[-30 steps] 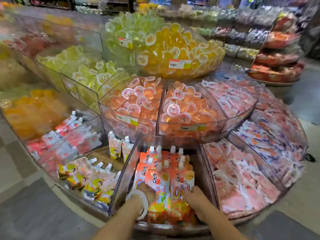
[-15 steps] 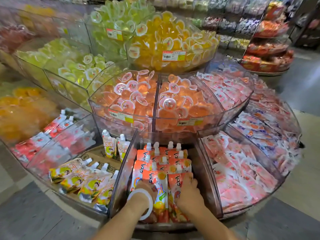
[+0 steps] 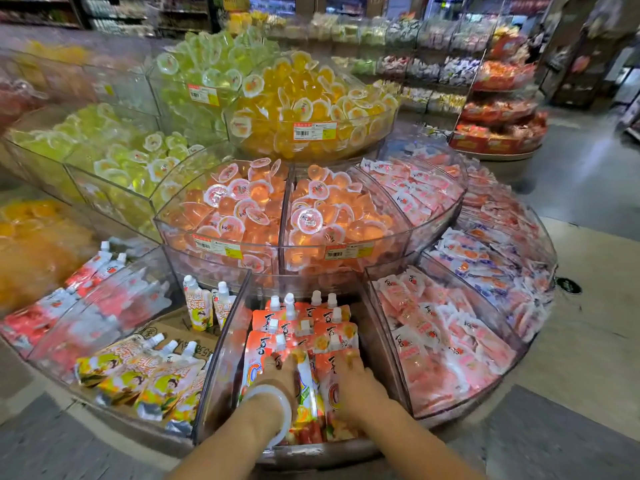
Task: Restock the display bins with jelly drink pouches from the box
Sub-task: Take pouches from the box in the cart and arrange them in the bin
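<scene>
Pressing down on the orange jelly drink pouches (image 3: 304,344) in the near middle display bin (image 3: 221,358), both hands side by side. Left hand (image 3: 280,370), with a pale bangle (image 3: 273,407) on the wrist, lying on the near left pouch, fingers spread and rather flat, not curled round anything as far as can be seen. Right hand (image 3: 353,372) resting on the near right pouch, fingers bent a little over its top edge; cannot tell whether pinching or only pushing. Pouches standing in overlapping rows, white caps pointing to the far side, bin already well filled.

Seems to be the settling step: tidying the rows just placed. Next move probably asks for lifting both hands out without dragging a pouch, then reaching for more stock. Brown cardboard (image 3: 173,332) with print, lying in the bin just to the left under the yellow pouches (image 3: 138,375), perhaps the box; not sure.

Writing: large red script on each orange pouch, not readable with certainty. Yellow and orange price tags (image 3: 314,130) with barcodes on the upper bins, text too small.
</scene>
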Demonstrator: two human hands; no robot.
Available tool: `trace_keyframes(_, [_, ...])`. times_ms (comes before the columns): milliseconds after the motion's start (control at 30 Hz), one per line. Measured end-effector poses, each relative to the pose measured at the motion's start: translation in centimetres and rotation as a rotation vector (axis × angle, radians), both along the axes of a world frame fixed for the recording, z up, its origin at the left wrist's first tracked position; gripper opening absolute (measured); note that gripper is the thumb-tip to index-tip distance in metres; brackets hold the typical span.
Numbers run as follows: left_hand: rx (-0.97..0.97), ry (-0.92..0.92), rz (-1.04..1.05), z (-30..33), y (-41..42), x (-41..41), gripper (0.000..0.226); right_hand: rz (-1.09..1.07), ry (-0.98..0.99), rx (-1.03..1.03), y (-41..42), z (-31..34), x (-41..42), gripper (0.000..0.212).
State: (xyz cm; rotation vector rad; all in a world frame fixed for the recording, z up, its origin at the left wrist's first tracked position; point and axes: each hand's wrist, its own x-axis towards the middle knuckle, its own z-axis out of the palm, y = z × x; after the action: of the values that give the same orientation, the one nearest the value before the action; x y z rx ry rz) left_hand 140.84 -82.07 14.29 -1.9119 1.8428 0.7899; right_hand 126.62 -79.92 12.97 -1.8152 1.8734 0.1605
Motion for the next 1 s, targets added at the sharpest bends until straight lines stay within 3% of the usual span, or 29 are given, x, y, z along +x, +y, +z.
trace_keyframes(67, [-0.029, -0.015, -0.003, 1.2, 0.3, -0.8, 0.078, 0.051, -0.035, -0.028, 0.0, 1.6, -0.4, 0.065])
trace_keyframes(167, [-0.228, 0.059, -0.005, 4.0, 0.8, -3.5, 0.071, 0.124, -0.136, -0.138, 0.2, 5.0, -2.1, 0.058])
trace_keyframes(300, [-0.404, 0.113, -0.159, 8.2, 1.8, -10.2, 0.074, 0.075, -0.174, -0.269, 1.8, 9.9, -8.3, 0.045])
trace_keyframes(400, [-0.418, 0.16, -0.285, 10.2, 4.1, -17.5, 0.064, -0.022, -0.13, -0.269, 5.1, 11.5, -15.6, 0.053])
trace_keyframes(533, [-0.392, 0.119, -0.509, 10.0, 9.2, -28.8, 0.061, -0.224, -0.017, -0.216, 12.1, 9.5, -26.1, 0.056])
trace_keyframes(733, [-0.373, 0.2, -0.938, 9.0, 19.1, -45.8, 0.069, -0.641, 0.156, -0.185, 26.3, 8.1, -41.3, 0.067])
trace_keyframes(833, [-0.349, 0.233, -1.144, 9.3, 24.6, -53.7, 0.074, -0.871, 0.199, -0.164, 34.5, 8.4, -46.9, 0.059])
trace_keyframes(1000, [-0.302, 0.261, -1.453, 7.3, 34.4, -64.5, 0.049, -1.208, 0.229, -0.098, 46.7, 7.3, -53.0, 0.05])
